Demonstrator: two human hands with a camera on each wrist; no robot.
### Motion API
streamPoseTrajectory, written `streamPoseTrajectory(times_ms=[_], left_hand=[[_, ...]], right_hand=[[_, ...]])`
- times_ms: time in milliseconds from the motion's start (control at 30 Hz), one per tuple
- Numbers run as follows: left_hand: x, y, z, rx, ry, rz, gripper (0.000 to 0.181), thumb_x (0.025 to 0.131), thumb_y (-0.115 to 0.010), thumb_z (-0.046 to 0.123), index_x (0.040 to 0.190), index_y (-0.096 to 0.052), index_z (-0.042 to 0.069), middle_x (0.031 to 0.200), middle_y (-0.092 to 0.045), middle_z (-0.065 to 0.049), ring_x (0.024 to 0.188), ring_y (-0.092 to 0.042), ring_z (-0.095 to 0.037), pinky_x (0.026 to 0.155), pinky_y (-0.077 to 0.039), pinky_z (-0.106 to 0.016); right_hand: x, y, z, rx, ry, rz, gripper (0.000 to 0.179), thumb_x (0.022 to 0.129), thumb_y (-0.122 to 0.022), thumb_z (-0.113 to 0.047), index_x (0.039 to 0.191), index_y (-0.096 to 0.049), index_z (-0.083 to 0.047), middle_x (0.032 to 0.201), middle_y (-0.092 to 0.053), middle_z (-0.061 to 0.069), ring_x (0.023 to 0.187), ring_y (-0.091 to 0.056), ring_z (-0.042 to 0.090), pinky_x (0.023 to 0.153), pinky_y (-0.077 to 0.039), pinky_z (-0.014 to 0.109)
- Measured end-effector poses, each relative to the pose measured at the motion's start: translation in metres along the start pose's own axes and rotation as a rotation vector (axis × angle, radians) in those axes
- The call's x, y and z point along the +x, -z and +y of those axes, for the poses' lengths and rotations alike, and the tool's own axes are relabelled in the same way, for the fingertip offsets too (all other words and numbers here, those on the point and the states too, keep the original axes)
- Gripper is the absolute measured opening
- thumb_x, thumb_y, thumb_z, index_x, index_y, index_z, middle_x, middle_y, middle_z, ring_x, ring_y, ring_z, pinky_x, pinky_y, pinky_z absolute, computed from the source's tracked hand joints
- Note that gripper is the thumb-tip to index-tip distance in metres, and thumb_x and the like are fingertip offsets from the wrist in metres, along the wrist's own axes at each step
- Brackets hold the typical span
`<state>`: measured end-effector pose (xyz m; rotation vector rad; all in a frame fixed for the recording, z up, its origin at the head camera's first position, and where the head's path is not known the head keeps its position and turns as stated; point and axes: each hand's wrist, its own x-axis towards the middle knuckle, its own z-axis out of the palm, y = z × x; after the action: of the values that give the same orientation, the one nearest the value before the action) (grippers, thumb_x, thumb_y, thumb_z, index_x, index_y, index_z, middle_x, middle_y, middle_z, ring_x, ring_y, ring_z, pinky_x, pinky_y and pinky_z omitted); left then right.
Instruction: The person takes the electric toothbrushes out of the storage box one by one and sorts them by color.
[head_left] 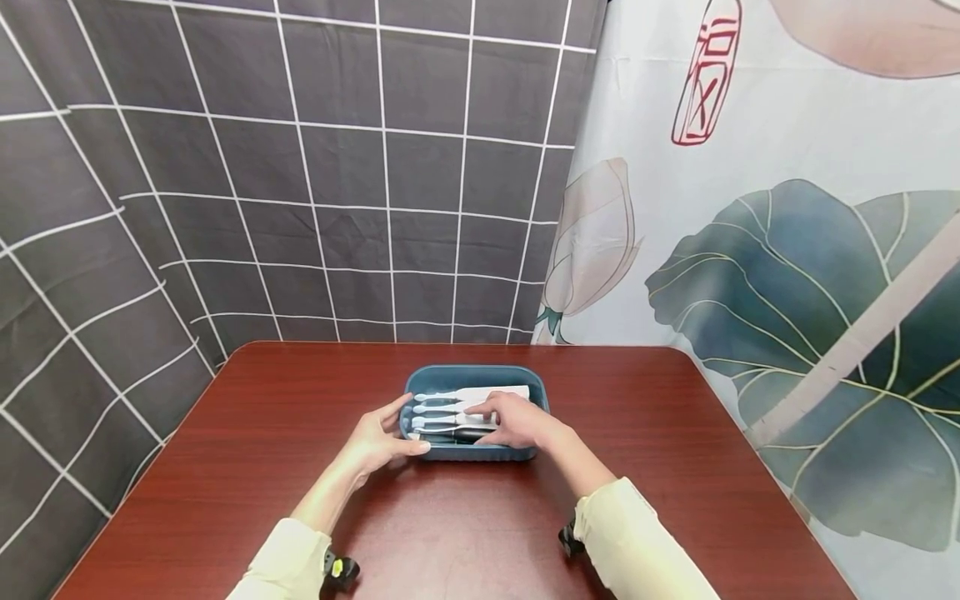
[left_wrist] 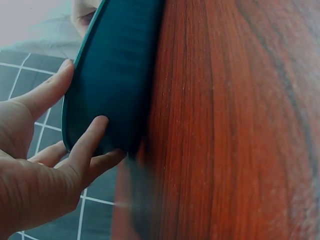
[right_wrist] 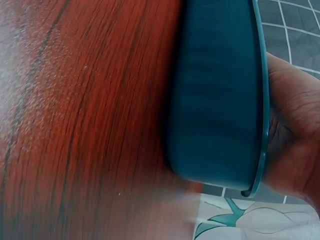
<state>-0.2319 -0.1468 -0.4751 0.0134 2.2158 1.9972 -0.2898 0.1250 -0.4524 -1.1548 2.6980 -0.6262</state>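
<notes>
A blue plastic basket (head_left: 468, 452) holds several slim white brushes (head_left: 483, 393) that look like toothbrushes, lying side by side. The one nearest the front has a black handle (head_left: 468, 435). My left hand (head_left: 378, 437) grips the basket's left end, its thumb on the front rim and fingers around the end. In the left wrist view, the fingers (left_wrist: 90, 140) lie against the outer wall. My right hand (head_left: 517, 421) reaches over the basket's right part, thumb and fingers down among the handles; I cannot tell whether they pinch one. In the right wrist view the basket wall hides those fingertips.
The basket stands on a red-brown wooden table (head_left: 300, 400), toward its far edge. Behind the table hangs a grey cloth (head_left: 337, 167) with white grid lines. A white curtain (head_left: 637, 100) with printed leaves hangs at the right.
</notes>
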Motion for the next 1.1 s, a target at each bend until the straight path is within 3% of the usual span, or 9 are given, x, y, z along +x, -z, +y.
streamPoseTrajectory(times_ms=[233, 733, 967, 1100], left_hand=[[-0.002, -0.001, 0.001, 0.027, 0.011, 0.016, 0.096, 0.070, -0.092, 0.004, 0.152, -0.045, 0.010, 0.146, -0.048, -0.025, 0.122, -0.058, -0.042, 0.081, -0.057, -0.032], [-0.004, -0.002, -0.002, 0.021, 0.019, 0.020, 0.097, 0.069, -0.092, 0.004, 0.153, -0.044, 0.011, 0.148, -0.046, -0.025, 0.125, -0.055, -0.043, 0.083, -0.057, -0.036], [-0.001, -0.001, -0.003, 0.021, 0.014, 0.019, 0.096, 0.070, -0.092, 0.006, 0.153, -0.044, 0.012, 0.151, -0.045, -0.018, 0.132, -0.050, -0.038, 0.083, -0.057, -0.037], [0.000, -0.002, -0.003, 0.006, 0.015, 0.013, 0.097, 0.071, -0.092, 0.005, 0.154, -0.043, 0.011, 0.147, -0.049, -0.021, 0.130, -0.052, -0.038, 0.080, -0.058, -0.035]], right_hand=[[0.004, -0.002, -0.003, -0.018, 0.029, -0.027, 0.046, 0.085, -0.083, -0.020, 0.129, -0.070, -0.012, 0.096, -0.062, 0.009, 0.079, -0.054, 0.015, 0.071, -0.048, 0.027], [0.006, -0.002, -0.009, -0.050, 0.032, -0.035, 0.028, 0.087, -0.080, -0.017, 0.114, -0.078, -0.015, 0.086, -0.063, -0.002, 0.081, -0.056, 0.017, 0.069, -0.046, 0.026], [0.001, -0.001, -0.008, -0.069, 0.003, 0.050, 0.031, 0.090, -0.077, -0.023, 0.121, -0.075, -0.018, 0.088, -0.061, -0.003, 0.081, -0.054, 0.013, 0.070, -0.046, 0.028], [-0.004, 0.003, -0.009, -0.007, -0.001, 0.136, 0.035, 0.091, -0.076, -0.025, 0.125, -0.073, -0.018, 0.092, -0.057, -0.005, 0.083, -0.052, 0.012, 0.070, -0.045, 0.027]])
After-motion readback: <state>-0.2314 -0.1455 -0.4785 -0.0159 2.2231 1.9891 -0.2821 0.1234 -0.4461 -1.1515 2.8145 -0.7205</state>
